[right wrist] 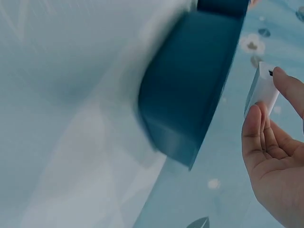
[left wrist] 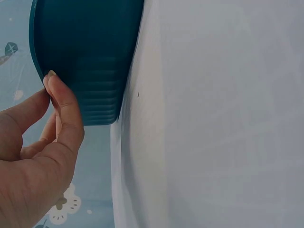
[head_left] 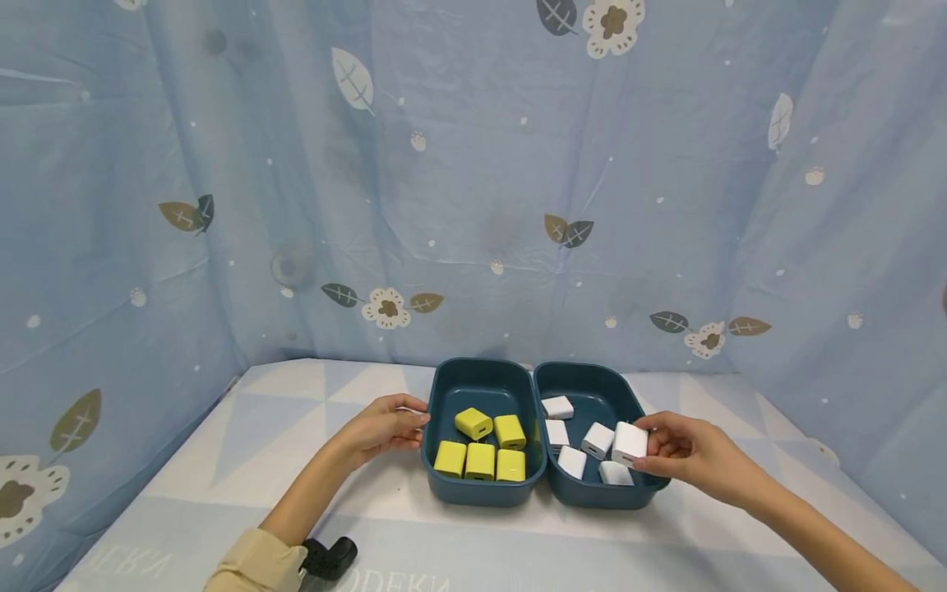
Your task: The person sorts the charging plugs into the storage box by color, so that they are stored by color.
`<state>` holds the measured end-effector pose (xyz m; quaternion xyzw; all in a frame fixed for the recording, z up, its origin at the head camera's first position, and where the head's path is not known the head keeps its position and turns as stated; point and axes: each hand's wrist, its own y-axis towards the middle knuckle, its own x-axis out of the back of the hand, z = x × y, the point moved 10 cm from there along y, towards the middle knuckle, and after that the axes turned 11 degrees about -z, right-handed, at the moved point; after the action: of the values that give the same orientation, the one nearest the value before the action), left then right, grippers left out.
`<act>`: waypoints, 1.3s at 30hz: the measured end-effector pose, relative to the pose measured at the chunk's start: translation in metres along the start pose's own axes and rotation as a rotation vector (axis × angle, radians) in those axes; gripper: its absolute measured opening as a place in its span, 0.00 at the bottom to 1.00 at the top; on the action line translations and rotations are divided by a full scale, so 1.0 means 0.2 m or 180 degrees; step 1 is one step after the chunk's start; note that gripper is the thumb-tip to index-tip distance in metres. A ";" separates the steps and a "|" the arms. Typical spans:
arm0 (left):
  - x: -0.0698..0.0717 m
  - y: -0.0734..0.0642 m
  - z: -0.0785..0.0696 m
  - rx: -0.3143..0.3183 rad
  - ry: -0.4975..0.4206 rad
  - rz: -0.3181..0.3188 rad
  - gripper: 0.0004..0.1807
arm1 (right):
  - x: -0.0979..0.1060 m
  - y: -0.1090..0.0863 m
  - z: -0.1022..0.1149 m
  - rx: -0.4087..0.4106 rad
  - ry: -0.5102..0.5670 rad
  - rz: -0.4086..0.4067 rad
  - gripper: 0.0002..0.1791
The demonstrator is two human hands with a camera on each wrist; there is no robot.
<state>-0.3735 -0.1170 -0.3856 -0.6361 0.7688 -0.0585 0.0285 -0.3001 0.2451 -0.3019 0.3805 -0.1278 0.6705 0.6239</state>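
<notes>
My right hand pinches a white charger plug between thumb and fingers, above the right side of the right-hand dark blue bin. In the right wrist view, the same plug shows a small dark port near the thumb. Several other white charger plugs lie in that bin. My left hand is at the left side of the left-hand dark blue bin, pinching its rim in the left wrist view. Several yellow charger plugs lie inside, three of them in a front row.
Both bins stand side by side on a table with a patterned white and pale blue cloth. Behind them hangs a blue curtain with leaves and flowers. A black device is beside my left sleeve.
</notes>
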 end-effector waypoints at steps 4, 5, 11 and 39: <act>0.00 0.00 0.00 0.0006 -0.0004 -0.0003 0.18 | 0.04 0.06 -0.06 -0.0096 -0.0069 -0.0096 0.29; 0.00 0.00 0.00 0.0005 -0.0003 -0.0007 0.18 | 0.05 0.08 -0.07 -0.0103 -0.0073 -0.0104 0.29; 0.00 0.00 0.00 0.0001 0.0004 -0.0015 0.18 | 0.06 0.18 -0.14 -0.0119 -0.0104 -0.0160 0.29; 0.00 0.01 0.01 -0.0010 -0.0022 0.0019 0.19 | -0.10 0.48 -0.26 -0.0532 -0.0651 -0.0175 0.32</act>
<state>-0.3747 -0.1165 -0.3871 -0.6340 0.7707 -0.0550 0.0303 -0.4100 0.2465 -0.3215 0.3969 -0.2357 0.5979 0.6553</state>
